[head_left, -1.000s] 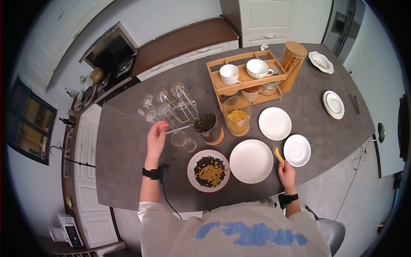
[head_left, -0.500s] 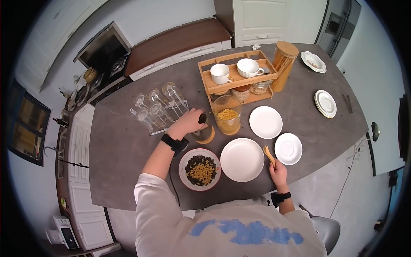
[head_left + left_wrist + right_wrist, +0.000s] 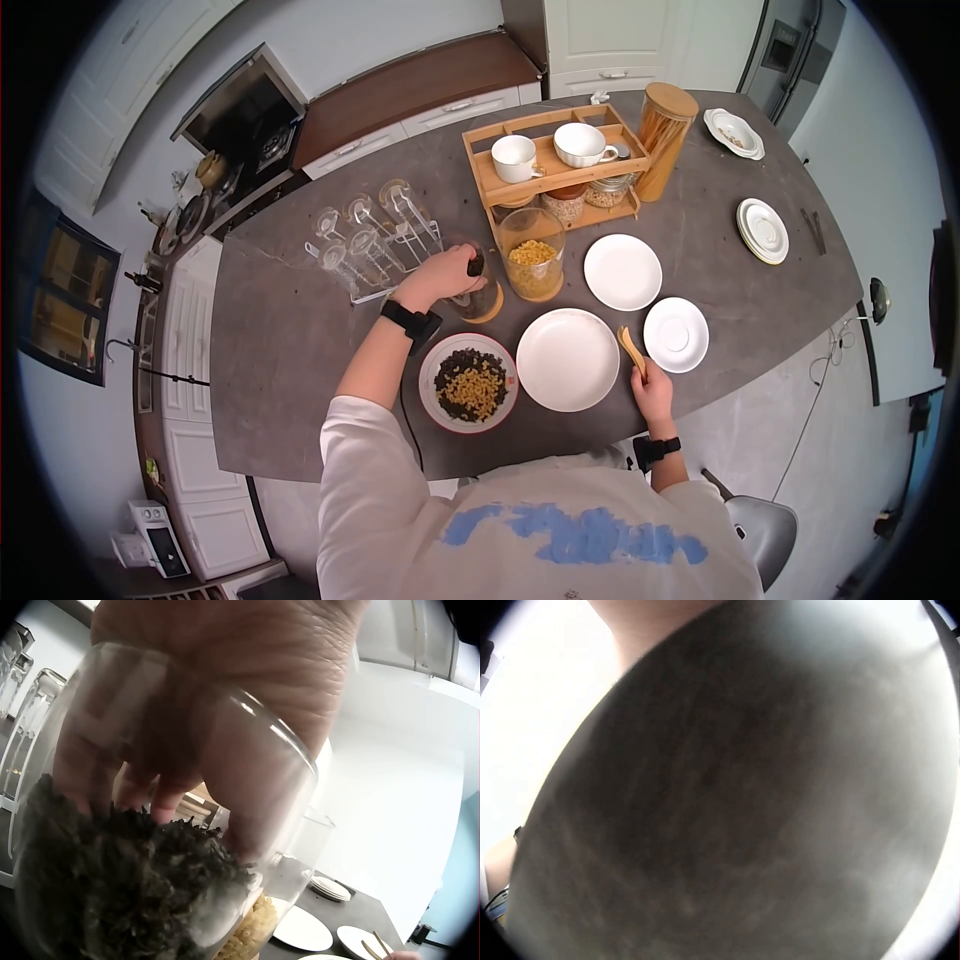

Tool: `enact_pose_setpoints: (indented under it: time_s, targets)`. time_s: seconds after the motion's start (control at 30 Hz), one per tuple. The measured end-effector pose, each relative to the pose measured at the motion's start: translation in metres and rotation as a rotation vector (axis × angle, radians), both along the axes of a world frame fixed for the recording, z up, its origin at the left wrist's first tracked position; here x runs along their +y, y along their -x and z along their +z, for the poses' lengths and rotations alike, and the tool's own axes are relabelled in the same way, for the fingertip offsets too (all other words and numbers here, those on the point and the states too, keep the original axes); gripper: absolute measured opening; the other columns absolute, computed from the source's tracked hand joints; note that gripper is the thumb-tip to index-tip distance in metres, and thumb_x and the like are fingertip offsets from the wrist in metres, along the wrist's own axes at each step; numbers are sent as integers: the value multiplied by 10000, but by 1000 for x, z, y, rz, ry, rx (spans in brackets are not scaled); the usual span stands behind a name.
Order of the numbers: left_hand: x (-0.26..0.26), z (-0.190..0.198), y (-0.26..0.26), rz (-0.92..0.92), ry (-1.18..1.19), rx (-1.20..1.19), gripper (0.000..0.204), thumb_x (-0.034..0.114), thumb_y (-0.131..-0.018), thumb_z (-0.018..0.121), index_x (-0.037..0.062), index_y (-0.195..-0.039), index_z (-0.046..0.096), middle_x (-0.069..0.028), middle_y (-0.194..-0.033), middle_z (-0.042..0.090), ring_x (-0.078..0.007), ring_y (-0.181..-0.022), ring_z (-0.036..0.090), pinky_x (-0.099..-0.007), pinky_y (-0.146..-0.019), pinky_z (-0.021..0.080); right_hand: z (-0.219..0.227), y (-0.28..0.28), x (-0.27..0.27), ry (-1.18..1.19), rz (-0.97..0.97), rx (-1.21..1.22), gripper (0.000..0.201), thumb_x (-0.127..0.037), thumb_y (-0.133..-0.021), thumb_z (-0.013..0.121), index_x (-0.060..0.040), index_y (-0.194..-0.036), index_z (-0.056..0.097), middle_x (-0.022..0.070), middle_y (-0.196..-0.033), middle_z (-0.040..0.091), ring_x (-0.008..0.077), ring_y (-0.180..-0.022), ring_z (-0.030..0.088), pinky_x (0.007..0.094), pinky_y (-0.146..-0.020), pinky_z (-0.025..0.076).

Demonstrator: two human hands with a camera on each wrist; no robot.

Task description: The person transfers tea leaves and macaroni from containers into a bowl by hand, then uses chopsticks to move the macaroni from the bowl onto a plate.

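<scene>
The left hand is curled around the clear glass jar of dark dried leaves, with its fingers wrapped round the smooth side, up near the rim. The jar stands on a round wooden base on the grey tabletop. Glass is hard, slippery and easy to break, and the jar looks quite full, so I think it is a bit heavy; holding it round the middle seems safest. The leaves inside are black, crinkly and loose. The right hand pinches a small wooden spoon by its handle, close to the person. Between the two hands sit a red-rimmed plate of black leaves and yellow pasta and a big white plate. Just past the left hand stands a glass jar of yellow pasta, and farther off a wooden rack with white cups.
</scene>
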State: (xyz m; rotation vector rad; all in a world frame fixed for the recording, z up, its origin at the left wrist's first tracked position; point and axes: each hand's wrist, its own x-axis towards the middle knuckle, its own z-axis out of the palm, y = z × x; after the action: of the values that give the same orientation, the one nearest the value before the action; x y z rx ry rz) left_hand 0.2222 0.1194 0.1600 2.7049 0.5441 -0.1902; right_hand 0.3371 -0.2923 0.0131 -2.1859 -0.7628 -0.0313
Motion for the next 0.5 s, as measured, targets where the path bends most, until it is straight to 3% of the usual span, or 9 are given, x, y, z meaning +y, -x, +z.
enact_pose_setpoints:
  time_s: [0.1,0.3,0.5]
  targets:
    - [-5,5,0,26,1,24,573,405,-762,679,26,-1164,526,-200,-1120,590,-353,-1026,580,-415,-860,479,-2,0,0,-1,-5,-16,208,-155,-814,637,-40,-985,610,169,-717,606,340,-634,602,404,-568,472]
    - [-4,7,-1,-24,-31,77,560,437,-769,662,16,-1124,562,-199,-1069,610,-360,-998,590,-419,-850,481,2,2,0,8,-13,23,220,-155,-826,637,-34,-1008,612,188,-740,608,357,-657,595,403,-581,466]
    - [-5,4,0,-14,-10,33,523,356,-737,697,24,-1108,538,-197,-1047,612,-365,-963,593,-417,-813,477,2,2,1,7,-27,-1,218,-165,-819,637,-43,-997,616,172,-726,610,343,-640,601,404,-574,473]
